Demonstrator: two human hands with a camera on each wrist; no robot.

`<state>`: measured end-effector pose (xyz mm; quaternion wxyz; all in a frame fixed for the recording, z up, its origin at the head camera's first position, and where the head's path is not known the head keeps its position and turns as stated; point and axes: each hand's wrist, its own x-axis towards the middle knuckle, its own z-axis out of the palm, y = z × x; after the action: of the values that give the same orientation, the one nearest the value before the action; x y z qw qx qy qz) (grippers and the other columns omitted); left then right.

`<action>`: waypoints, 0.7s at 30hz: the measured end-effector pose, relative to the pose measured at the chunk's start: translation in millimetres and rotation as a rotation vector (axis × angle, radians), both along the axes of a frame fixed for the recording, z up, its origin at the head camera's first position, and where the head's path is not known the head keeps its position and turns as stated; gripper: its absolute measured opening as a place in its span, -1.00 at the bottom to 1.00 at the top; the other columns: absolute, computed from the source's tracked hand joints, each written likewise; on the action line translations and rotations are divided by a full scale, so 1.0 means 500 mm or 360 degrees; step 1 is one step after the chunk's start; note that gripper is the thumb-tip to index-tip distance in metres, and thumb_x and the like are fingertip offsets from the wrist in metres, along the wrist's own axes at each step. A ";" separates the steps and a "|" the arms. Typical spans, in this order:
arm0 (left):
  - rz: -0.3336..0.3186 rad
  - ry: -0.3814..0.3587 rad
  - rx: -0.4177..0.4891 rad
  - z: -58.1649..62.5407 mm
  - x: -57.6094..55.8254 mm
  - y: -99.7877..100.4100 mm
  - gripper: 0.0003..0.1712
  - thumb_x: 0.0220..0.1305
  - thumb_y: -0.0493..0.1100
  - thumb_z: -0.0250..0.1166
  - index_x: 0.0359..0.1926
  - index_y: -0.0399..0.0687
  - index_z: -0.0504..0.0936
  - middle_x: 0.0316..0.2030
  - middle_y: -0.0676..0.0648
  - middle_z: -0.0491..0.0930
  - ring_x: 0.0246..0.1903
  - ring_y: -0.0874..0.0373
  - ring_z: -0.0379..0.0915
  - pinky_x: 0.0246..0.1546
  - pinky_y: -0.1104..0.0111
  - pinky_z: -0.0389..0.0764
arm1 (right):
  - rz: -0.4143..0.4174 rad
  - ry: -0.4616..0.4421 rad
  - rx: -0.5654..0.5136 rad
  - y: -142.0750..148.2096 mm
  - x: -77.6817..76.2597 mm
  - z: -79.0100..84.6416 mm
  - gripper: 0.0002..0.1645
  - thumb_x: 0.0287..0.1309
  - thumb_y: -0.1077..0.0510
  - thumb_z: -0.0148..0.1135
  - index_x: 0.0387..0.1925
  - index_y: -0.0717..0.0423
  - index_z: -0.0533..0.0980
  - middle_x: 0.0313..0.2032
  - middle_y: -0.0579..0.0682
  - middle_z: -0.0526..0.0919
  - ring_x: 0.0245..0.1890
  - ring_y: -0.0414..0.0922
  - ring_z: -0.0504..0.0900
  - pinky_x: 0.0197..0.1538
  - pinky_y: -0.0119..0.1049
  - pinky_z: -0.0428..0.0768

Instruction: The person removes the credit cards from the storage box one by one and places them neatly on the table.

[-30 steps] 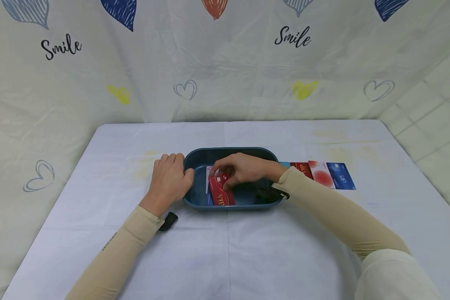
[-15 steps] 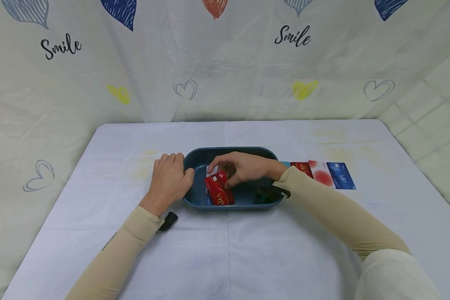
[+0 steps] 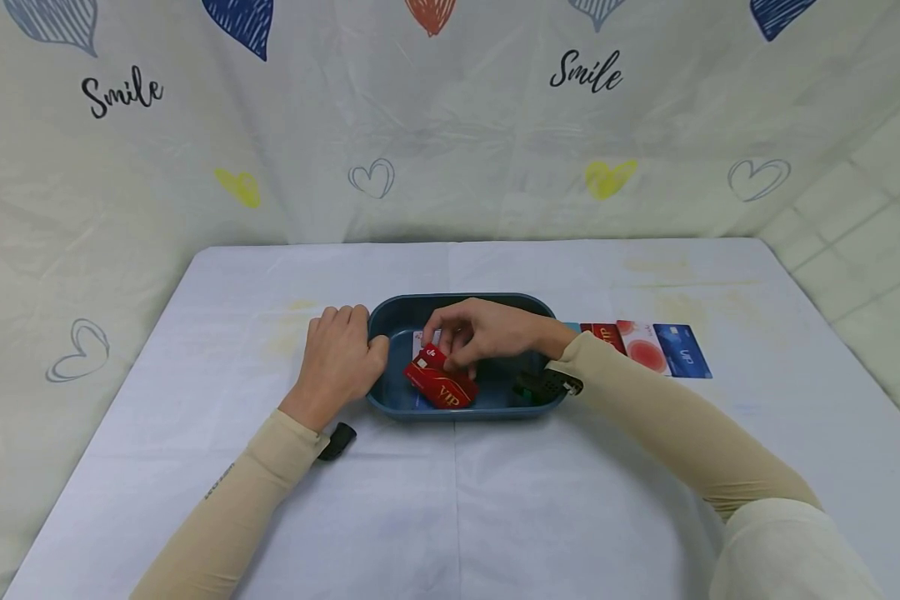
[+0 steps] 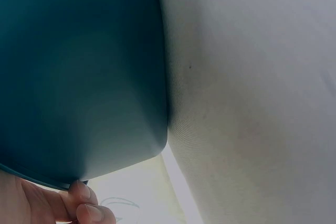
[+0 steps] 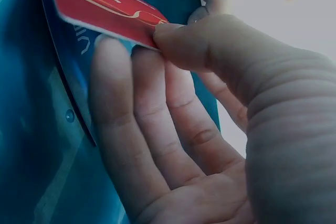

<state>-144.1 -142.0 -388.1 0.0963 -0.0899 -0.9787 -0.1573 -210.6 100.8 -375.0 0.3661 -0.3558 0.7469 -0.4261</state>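
Note:
A dark teal plastic bin [image 3: 487,414] stands mid-table. My left hand [image 3: 337,358] holds its left end; in the left wrist view, fingertips [image 4: 82,191] curl over the rim beside the outer wall [image 4: 100,98]. Inside the bin, my right hand [image 3: 487,332] pinches a red VIP card [image 3: 442,379] at its edge between thumb and fingers. The card is tilted. In the right wrist view, a dark blue card [image 5: 76,69] lies beneath the red card [image 5: 100,3] against the bin's floor. A pale card [image 3: 417,340] shows partly behind the red one.
Right of the bin, cards lie in an overlapping row: a blue VIP card [image 3: 682,350], a white one with red circles [image 3: 645,350], a red one [image 3: 603,335] and a light blue edge [image 3: 573,327]. The right forearm crosses over part of them. A printed curtain [image 3: 480,125] hangs behind.
The red card has turned in my right hand, from nearly upright to slanting, its top end swinging left. The left hand and bin have stayed put.

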 end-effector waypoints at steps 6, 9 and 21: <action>-0.0002 0.0014 0.0000 0.005 0.000 0.001 -0.71 0.23 -0.04 -0.03 -0.36 -0.19 0.45 -0.44 -0.14 0.46 -0.30 -0.06 0.32 -0.24 0.15 0.31 | -0.0007 0.0016 0.0002 0.002 0.000 0.009 -0.60 0.14 0.27 0.26 0.03 0.00 0.47 -0.25 0.11 0.58 -0.44 -0.02 0.66 -0.31 -0.12 0.71; 0.0000 0.0011 0.0001 0.006 0.000 0.000 -0.69 0.23 -0.03 -0.04 -0.35 -0.20 0.45 -0.44 -0.15 0.47 -0.30 -0.07 0.32 -0.24 0.14 0.31 | -0.0006 0.0025 -0.0010 0.001 0.000 0.011 -0.60 0.14 0.25 0.28 0.04 0.00 0.47 -0.24 0.11 0.59 -0.44 -0.03 0.64 -0.31 -0.13 0.70; 0.0003 -0.0025 -0.0010 0.001 0.004 -0.002 -0.66 0.24 -0.01 0.01 -0.26 -0.23 0.47 -0.38 -0.17 0.53 -0.28 -0.07 0.35 -0.20 0.11 0.37 | -0.0040 0.0043 -0.0089 0.002 -0.001 0.018 -0.58 0.16 0.23 0.28 0.07 -0.06 0.48 -0.24 0.13 0.60 -0.33 0.01 0.66 -0.27 -0.07 0.71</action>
<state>-142.0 -142.9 -387.9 0.0887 -0.0880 -0.9800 -0.1547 -211.0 101.6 -366.2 0.3404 -0.3621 0.7440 -0.4466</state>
